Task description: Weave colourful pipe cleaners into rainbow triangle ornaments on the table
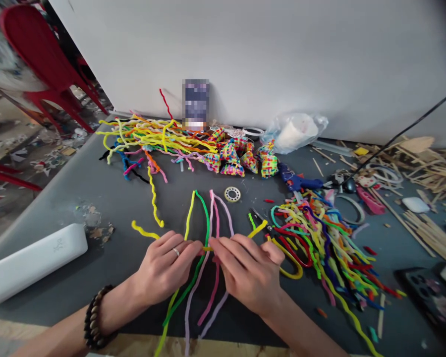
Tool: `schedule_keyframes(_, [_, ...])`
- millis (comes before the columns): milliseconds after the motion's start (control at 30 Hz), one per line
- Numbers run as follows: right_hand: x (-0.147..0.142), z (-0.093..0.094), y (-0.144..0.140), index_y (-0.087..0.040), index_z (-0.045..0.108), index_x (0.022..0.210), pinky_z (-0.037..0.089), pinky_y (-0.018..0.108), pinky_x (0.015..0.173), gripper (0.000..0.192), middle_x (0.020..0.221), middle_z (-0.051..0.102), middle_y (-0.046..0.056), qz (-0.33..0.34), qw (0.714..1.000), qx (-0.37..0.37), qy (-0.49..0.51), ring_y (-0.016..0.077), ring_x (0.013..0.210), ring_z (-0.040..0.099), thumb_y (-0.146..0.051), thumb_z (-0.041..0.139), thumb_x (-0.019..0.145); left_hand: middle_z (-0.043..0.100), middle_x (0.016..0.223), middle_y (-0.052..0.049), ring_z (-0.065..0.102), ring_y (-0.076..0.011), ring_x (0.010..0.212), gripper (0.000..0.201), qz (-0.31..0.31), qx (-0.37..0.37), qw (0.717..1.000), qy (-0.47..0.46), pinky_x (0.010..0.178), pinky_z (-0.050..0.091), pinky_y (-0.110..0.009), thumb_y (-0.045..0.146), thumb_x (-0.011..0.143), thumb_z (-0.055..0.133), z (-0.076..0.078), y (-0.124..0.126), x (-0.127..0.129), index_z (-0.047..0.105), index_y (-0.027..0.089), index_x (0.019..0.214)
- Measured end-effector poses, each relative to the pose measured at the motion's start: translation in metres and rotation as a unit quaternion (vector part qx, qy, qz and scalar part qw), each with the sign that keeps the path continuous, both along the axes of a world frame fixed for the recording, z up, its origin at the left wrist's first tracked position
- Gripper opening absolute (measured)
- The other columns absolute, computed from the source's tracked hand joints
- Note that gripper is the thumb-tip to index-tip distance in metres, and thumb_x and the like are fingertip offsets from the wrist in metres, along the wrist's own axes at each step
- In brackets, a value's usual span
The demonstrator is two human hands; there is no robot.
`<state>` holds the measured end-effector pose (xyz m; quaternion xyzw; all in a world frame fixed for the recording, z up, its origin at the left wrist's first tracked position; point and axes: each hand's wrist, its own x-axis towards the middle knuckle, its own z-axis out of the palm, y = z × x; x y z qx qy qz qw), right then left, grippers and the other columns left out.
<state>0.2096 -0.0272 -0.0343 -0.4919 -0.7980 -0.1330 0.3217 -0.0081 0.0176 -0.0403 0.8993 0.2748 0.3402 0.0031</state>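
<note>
My left hand (pixel 163 267) and right hand (pixel 247 275) meet low on the grey worktop (pixel 96 198), over a small bunch of pipe cleaners laid side by side: a yellow-green one (pixel 190 208), a green one (pixel 206 213), a pink one (pixel 214 218) and a lilac one (pixel 228 218). The green pair and the pink pair each arch to a point away from me, and their tails run back under my hands toward the worktop's near edge. Across them lies a yellow stem (pixel 258 228); my left fingers (pixel 193 246) are pinched shut on it at the middle, and my right fingers (pixel 223 244) are closed on it just beside them, the free end sticking out to the right.

By my reckoning I'm early in the binding: the four stems are gathered and the yellow one is laid across, but I see no turns wound round the bunch yet, so the wrapping and any shaping are left. Whether a first twist sits under my fingers I cannot tell.

A loose yellow wavy stem (pixel 154 203) lies to the left, apart from the bunch. A big pile of spare stems (pixel 319 233) lies just to the right, another pile (pixel 152 136) at the far side, with finished beaded pieces (pixel 241 158) next to it. A tape roll (pixel 232 194) sits just beyond the arches, a glue gun (pixel 297 181) further right.
</note>
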Motion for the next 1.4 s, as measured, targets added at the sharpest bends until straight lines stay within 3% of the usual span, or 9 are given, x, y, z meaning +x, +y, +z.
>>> schedule_keyframes(167, [-0.001,0.002,-0.005,-0.021,0.078,0.103,0.021,0.04,0.066,0.018,0.09,0.081,-0.008,0.034,0.999,0.022,0.004,0.0077,0.076,0.071,-0.016,0.061,0.102,0.072,0.08,-0.006,0.061,-0.0167,0.065,0.019,-0.063,0.03,0.997,0.023,0.057,0.047,-0.033,0.006,0.102,0.047,0.012,-0.001,0.006,0.064,0.013,0.106])
schedule_keyframes(367, [0.0,0.006,-0.002,-0.024,0.076,0.092,0.023,0.041,0.069,0.03,0.082,0.08,-0.012,0.012,0.999,-0.012,0.037,0.0037,0.066,0.067,-0.013,0.052,0.105,0.07,0.074,-0.004,0.057,-0.0161,0.062,0.022,-0.124,0.01,0.992,0.035,0.054,0.043,-0.032,0.004,0.102,0.046,0.021,-0.003,0.009,0.063,0.014,0.093])
schedule_keyframes(600, [-0.003,0.017,-0.006,-0.022,0.079,0.096,0.02,0.04,0.062,0.014,0.089,0.082,-0.009,0.053,0.998,0.038,0.005,0.0044,0.066,0.067,-0.018,0.066,0.101,0.067,0.072,-0.001,0.057,-0.0153,0.062,0.028,-0.051,-0.056,0.997,-0.023,0.058,0.045,-0.031,-0.001,0.099,0.042,0.019,0.002,0.003,0.062,0.018,0.093])
schedule_keyframes(767, [0.007,0.012,0.003,-0.027,0.078,0.098,0.024,0.039,0.069,0.028,0.087,0.082,-0.012,-0.002,0.998,0.035,0.057,0.0029,0.062,0.068,-0.009,0.057,0.103,0.074,0.083,-0.007,0.066,-0.0177,0.071,0.021,-0.076,-0.031,0.997,-0.007,0.063,0.053,-0.031,0.004,0.103,0.046,0.014,-0.001,0.007,0.063,0.009,0.114])
schedule_keyframes(967, [0.008,0.005,0.011,-0.026,0.078,0.107,0.023,0.039,0.07,0.022,0.094,0.083,-0.01,-0.034,0.998,0.046,0.017,0.0061,0.074,0.074,-0.011,0.063,0.102,0.071,0.078,-0.003,0.066,-0.0171,0.072,0.019,0.015,-0.046,0.999,-0.01,0.068,0.054,-0.03,0.003,0.1,0.054,0.001,-0.001,0.005,0.064,0.013,0.113])
schedule_keyframes(1100, [0.001,0.002,0.004,-0.023,0.076,0.118,0.024,0.038,0.067,0.023,0.106,0.083,-0.006,0.007,1.0,0.019,-0.004,0.0085,0.087,0.074,-0.014,0.065,0.1,0.069,0.075,-0.003,0.062,-0.0156,0.067,0.022,-0.011,-0.051,0.999,0.004,0.062,0.051,-0.029,0.001,0.101,0.045,0.003,-0.003,0.007,0.063,0.015,0.102])
schedule_keyframes(1267, [-0.002,-0.001,-0.004,-0.018,0.078,0.107,0.021,0.038,0.061,0.015,0.098,0.083,-0.006,0.056,0.998,0.031,0.005,0.0084,0.084,0.072,-0.015,0.065,0.1,0.068,0.074,-0.002,0.063,-0.0151,0.068,0.025,-0.032,-0.043,0.999,-0.006,0.063,0.05,-0.028,0.001,0.1,0.043,0.01,-0.004,0.009,0.062,0.017,0.099])
schedule_keyframes(1400, [-0.004,0.001,-0.005,-0.019,0.077,0.1,0.019,0.04,0.062,0.025,0.093,0.082,-0.007,0.048,0.999,0.007,0.001,0.0062,0.074,0.071,-0.019,0.053,0.106,0.067,0.074,-0.004,0.061,-0.0176,0.068,0.023,-0.043,-0.016,0.999,-0.006,0.062,0.048,-0.03,0.003,0.101,0.043,0.011,-0.002,0.01,0.062,0.015,0.098])
